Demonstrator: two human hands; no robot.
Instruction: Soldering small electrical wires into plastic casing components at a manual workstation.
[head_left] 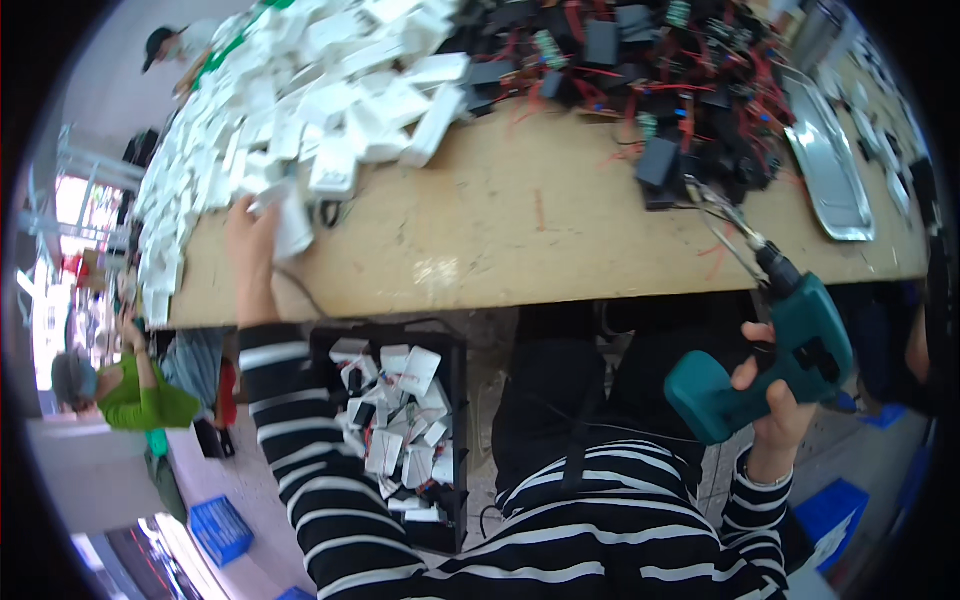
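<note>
At the left of the table, my left hand (252, 238) is closed on a white plastic casing (293, 224), beside the edge of a big heap of similar white casings (340, 105). The casing is slightly blurred. My right hand (782, 418) grips a teal power drill (818, 335) by its handle, just off the table's front edge at the right. The drill's chuck (775, 262) points up toward a pile of black boxes with red wires (660, 160). Part of the fingers wraps behind the handle.
A shiny metal tray (835, 185) lies at the table's right end. Below the table (470, 250), a black crate (459, 450) of white parts stands by my left forearm. Blue bins (220, 530) sit on the floor. Another person in green (150, 390) is at the left.
</note>
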